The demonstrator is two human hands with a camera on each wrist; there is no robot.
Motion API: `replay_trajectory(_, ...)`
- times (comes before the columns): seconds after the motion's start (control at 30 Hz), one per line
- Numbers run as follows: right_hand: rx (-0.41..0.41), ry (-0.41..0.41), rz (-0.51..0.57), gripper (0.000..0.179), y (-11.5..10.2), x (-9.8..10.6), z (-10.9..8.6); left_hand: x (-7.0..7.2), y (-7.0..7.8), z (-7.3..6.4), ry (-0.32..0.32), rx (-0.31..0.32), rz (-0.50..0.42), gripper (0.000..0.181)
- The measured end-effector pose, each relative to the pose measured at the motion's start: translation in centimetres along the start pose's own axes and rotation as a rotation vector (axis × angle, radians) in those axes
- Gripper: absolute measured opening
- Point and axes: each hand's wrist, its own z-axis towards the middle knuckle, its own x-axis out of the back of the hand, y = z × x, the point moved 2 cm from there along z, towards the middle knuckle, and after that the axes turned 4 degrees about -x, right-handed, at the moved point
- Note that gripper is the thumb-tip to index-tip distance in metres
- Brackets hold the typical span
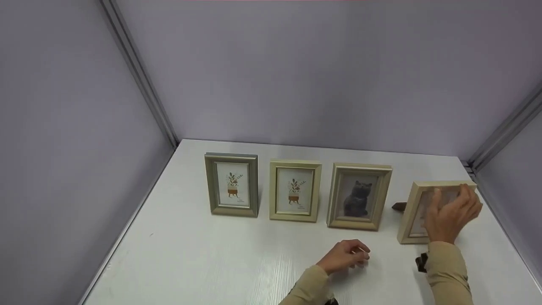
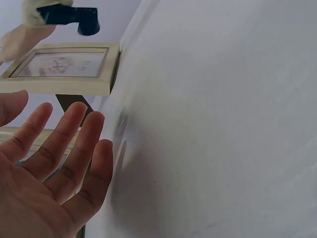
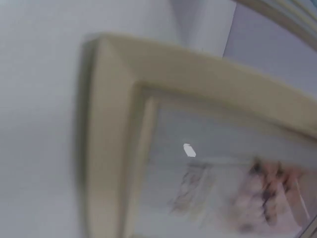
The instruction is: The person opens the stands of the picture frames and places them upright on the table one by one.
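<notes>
A cream picture frame stands at the right end of a row, its brown support showing behind it. My right hand is in front of this frame, fingers reaching to its top edge near the right corner and thumb spread apart before the glass. In the right wrist view the same frame is blurred, with a pinkish picture under the glass; no fingers show there. My left hand hovers over the white table, fingers loosely bent. Seen from its wrist, the left palm holds nothing.
Left of that frame stand a gold frame with a grey cat picture, a pale gold frame and a grey-brown frame, both with potted-plant prints. The white table meets walls at its back and sides.
</notes>
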Motion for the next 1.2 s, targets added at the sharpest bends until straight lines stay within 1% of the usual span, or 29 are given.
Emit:
replay_trajectory(0.1,-0.19,-0.059,0.007,0.055,1.3,1.4,-0.4,0.0,0.0,0.1,0.004,-0.003,0.003,0.019)
replay_trajectory(0.2,-0.407,-0.163,0.017,0.058,2.6,2.3,-0.9,0.1,0.1,0.1,0.006,-0.006,0.009,0.019)
replay_trajectory(0.23,-0.462,-0.205,0.006,0.059,2.9,2.5,-1.0,0.2,0.2,0.1,0.007,-0.005,0.013,0.019)
replay_trajectory(0.3,-0.532,-0.299,-0.021,0.061,3.6,2.7,-1.2,0.2,0.2,0.1,0.008,0.001,0.014,0.019)
replay_trajectory(0.4,-0.55,-0.401,-0.072,0.062,4.3,2.7,-1.4,0.3,0.2,0.0,0.008,0.006,0.02,0.018)
replay_trajectory(0.47,-0.54,-0.419,-0.096,0.06,4.6,2.8,-1.4,0.3,0.2,-0.1,0.008,0.002,0.024,0.018)
replay_trajectory(0.67,-0.515,-0.365,-0.163,0.046,5.3,3.3,-1.6,0.4,0.0,-0.4,0.015,0.011,0.014,0.018)
replay_trajectory(0.83,-0.479,-0.346,-0.187,0.041,5.5,3.3,-2.0,0.1,-0.4,-0.7,0.016,0.027,0.0,0.016)
replay_trajectory(0.97,-0.48,-0.325,-0.193,0.038,5.6,3.3,-2.3,0.1,-0.5,-0.8,0.01,0.027,0.007,0.015)
replay_trajectory(1.13,-0.49,-0.302,-0.192,0.036,5.6,3.1,-2.1,0.2,-0.1,-0.8,0.0,0.019,0.008,0.017)
replay_trajectory(1.2,-0.478,-0.289,-0.193,0.035,5.5,3.0,-1.9,0.3,0.2,-0.7,0.002,0.009,0.009,0.018)
